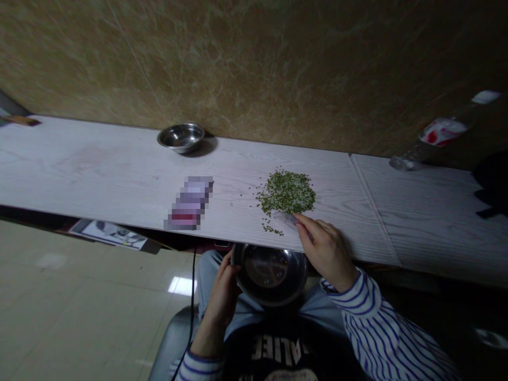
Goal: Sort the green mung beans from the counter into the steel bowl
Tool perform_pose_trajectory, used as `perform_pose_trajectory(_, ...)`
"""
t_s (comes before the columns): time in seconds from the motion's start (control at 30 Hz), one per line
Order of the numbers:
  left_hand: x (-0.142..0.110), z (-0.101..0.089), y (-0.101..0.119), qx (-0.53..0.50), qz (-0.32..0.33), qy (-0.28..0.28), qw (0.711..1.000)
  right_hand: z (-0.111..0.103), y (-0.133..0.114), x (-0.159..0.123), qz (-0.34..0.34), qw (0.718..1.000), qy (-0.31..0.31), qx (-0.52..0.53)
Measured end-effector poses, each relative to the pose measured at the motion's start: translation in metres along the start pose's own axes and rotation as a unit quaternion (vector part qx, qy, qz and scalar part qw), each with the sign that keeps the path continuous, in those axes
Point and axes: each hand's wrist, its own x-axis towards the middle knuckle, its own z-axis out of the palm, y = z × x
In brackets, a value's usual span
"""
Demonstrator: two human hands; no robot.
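Note:
Small green beans (pixel 289 191), resembling mung beans, lie in a loose patch on the white wood-grain table (pixel 234 159), with a few strays toward the near edge. My right hand (pixel 327 246) pinches a thin, pale, translucent card-like piece (pixel 284 217), its tip at the near side of the patch. Just below the table's front edge, a wide metal bowl (pixel 291 288) sits over my lap. My left hand (pixel 224 291) grips this bowl by its left rim. A few small specks show inside it, too dim to name.
A smaller metal bowl (pixel 183 147) stands by the wall. Left of the beans lies a blurred-out rectangular object (pixel 190 203). A clear plastic bottle (pixel 441 132) and a dark object (pixel 494 182) are at the right. A black cable (pixel 193 296) hangs beside my left arm.

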Motion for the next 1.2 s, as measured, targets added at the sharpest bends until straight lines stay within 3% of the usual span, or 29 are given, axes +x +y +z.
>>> perform_pose_trajectory(0.53,0.0014,-0.0009,-0.0011,0.001,-0.008,-0.01,1.0,-0.0013,0.0018,-0.0009,0.008,1.0,0.004,-0.017)
perform_pose_trajectory(1.0,0.0021,-0.0028,-0.001,0.011,0.008,0.015,1.0,0.0005,-0.0033,0.0007,-0.008,1.0,-0.022,0.011)
perform_pose_trajectory(1.2,0.0001,-0.0069,0.003,-0.006,0.005,-0.001,1.0,0.0058,-0.0032,0.0058,-0.006,0.999,-0.039,0.027)
